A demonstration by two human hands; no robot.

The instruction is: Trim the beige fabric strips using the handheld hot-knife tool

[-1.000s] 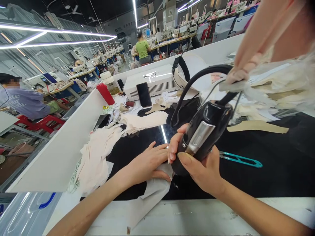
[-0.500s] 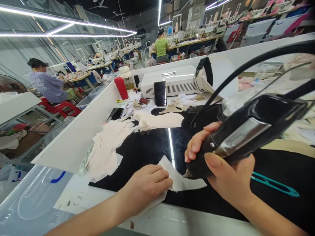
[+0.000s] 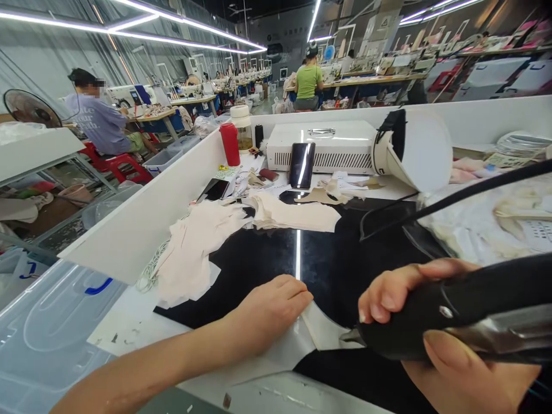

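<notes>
Black tool (image 3: 466, 305) fills the clasping right hand (image 3: 470, 376) at four o'clock; left hand (image 3: 273, 310) at six, grip hidden, touches fabric (image 3: 325, 330).

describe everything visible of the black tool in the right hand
The black tool has a thick, rounded body, seemingly plastic, a long silver piece along its side, a small shiny stud and a narrow metallic tip. It lies nearly level in the picture, tip pointing left. The right hand wraps around it, thumb against its side. The tip is at the pale cloth; whether they touch is unclear. The picture's right edge cuts off its rear.
</notes>
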